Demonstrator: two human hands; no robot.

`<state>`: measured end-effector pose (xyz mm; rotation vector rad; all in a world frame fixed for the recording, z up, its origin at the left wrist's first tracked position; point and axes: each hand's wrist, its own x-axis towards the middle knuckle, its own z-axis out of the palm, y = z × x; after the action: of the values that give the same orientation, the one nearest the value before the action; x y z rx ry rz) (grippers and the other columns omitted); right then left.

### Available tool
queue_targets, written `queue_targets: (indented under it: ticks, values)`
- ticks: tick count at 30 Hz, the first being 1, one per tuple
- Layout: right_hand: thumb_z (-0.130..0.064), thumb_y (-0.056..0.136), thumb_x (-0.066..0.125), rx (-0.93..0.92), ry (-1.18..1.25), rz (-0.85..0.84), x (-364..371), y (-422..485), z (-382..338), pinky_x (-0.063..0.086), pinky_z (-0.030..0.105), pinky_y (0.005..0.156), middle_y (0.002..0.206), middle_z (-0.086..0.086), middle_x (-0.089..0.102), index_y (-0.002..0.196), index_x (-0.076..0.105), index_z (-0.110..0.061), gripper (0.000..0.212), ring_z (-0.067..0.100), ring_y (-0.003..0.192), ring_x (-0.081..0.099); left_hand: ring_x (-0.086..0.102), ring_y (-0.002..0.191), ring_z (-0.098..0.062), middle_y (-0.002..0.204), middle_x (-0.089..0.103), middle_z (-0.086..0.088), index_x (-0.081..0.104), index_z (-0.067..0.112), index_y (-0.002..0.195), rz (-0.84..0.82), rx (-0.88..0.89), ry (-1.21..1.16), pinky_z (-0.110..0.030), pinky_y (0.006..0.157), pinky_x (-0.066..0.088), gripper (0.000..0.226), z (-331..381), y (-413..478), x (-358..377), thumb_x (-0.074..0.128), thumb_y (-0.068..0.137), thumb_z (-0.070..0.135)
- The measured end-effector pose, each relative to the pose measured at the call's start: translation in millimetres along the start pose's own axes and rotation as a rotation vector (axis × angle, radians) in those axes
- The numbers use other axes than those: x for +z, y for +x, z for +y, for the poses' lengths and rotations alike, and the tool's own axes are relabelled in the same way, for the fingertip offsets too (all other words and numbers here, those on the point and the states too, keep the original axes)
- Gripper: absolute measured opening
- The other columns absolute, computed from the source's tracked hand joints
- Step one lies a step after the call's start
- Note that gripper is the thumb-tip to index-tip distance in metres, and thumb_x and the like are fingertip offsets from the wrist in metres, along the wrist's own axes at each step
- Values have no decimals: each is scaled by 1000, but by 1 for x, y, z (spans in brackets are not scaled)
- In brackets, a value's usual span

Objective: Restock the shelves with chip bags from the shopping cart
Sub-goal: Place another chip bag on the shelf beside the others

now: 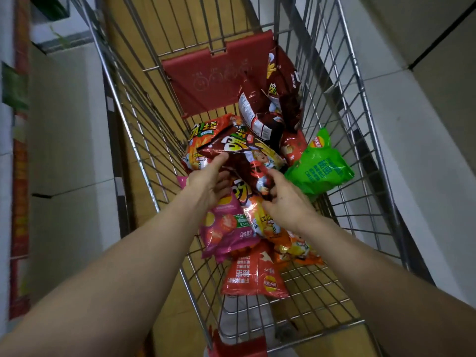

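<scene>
Both my arms reach down into a wire shopping cart (144,155) full of chip bags. My left hand (210,180) pinches the left edge of a dark red bag (247,155) on top of the pile. My right hand (288,199) grips the same bag's lower right side, fingers curled against it. Under it lie a pink bag (226,233), orange-and-white bags (270,228) and an orange-red bag (255,274) nearer me. An orange bag (206,135) sits behind on the left, a green bag (319,166) on the right, and more dark red bags (273,99) at the cart's far end.
A red fold-down seat flap (206,81) stands at the cart's far end. Pale tiled floor (69,124) lies on both sides of the cart. A red-edged shelf or display strip (19,176) runs along the far left. A red bumper (237,346) marks the cart's near end.
</scene>
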<state>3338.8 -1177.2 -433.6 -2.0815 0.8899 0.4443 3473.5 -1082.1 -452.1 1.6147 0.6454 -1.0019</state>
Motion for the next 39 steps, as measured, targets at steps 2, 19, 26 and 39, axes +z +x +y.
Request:
queue_targets:
  ticks: [2, 19, 26, 39]
  values:
    - [-24, 92, 63, -14, 32, -29, 8, 1, -5, 48, 44, 94, 124, 8, 56, 140, 42, -22, 52, 32, 110, 58, 54, 73, -16, 98, 62, -9, 55, 13, 90, -37, -29, 20, -33, 64, 49, 40, -8, -4, 16, 77, 77, 44]
    - [-39, 80, 77, 450, 842, 306, -19, 31, 59, 38, 31, 97, 121, -5, 51, 142, 33, -12, 81, 14, 106, 49, 64, 71, -21, 93, 69, -10, 67, 15, 89, -136, -157, -44, -30, 54, 50, 19, -5, 14, 49, 73, 83, 31]
    - [-28, 80, 78, 399, 752, 330, -18, 48, 42, 47, 34, 95, 119, 1, 63, 128, 55, -13, 55, 21, 102, 59, 63, 69, -19, 90, 68, -7, 64, 10, 100, -92, -103, -70, -22, 39, 46, 22, -7, 14, 35, 73, 83, 22]
    - [-30, 82, 69, 141, 629, 459, -48, 11, 12, 48, 32, 81, 99, -6, 57, 109, 41, -24, 39, 15, 91, 59, 48, 70, -4, 81, 49, 10, 40, 21, 108, -62, 360, 84, -25, 66, 45, 42, -9, -24, 20, 73, 83, 16]
